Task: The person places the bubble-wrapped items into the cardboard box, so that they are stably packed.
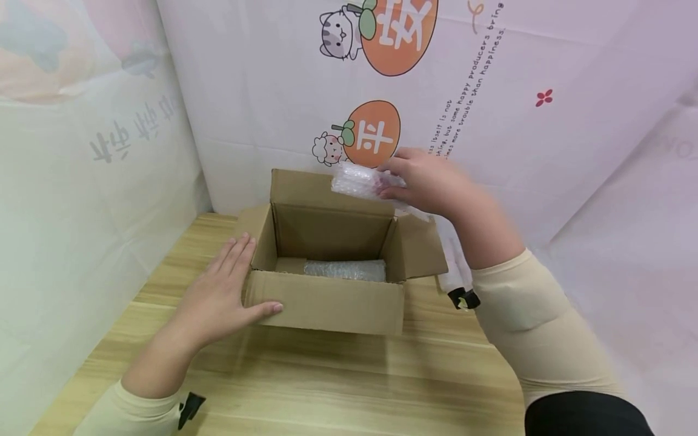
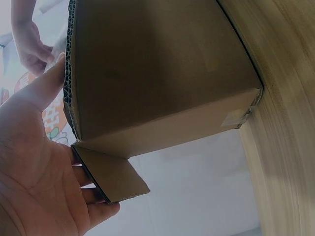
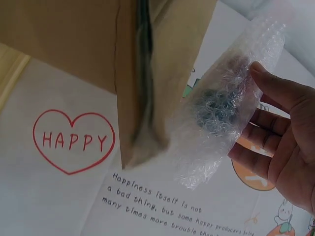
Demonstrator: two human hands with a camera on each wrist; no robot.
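Note:
An upright cardboard box [image 1: 325, 306] has its flaps spread outward. My left hand [image 1: 215, 303] rests on its left side with straight fingers over the left flap [image 2: 110, 172] and the thumb on the front flap. Above the back right of the box, my right hand [image 1: 428, 181] holds a bubble-wrapped bundle [image 1: 354, 180] between thumb and fingers. In the right wrist view, dark green and reddish contents show blurrily through the bundle's wrap [image 3: 216, 113]; their kind cannot be made out. Inside the box lies another bubble-wrapped roll [image 1: 346, 270], its lower part hidden by the front wall.
The box stands on a wood-grain table [image 1: 349, 381]. A white printed cloth [image 1: 245, 91] rises close behind it, with more pale cloth on both sides. A whitish strip [image 1: 454, 257] and a small black piece [image 1: 463, 298] show near my right forearm.

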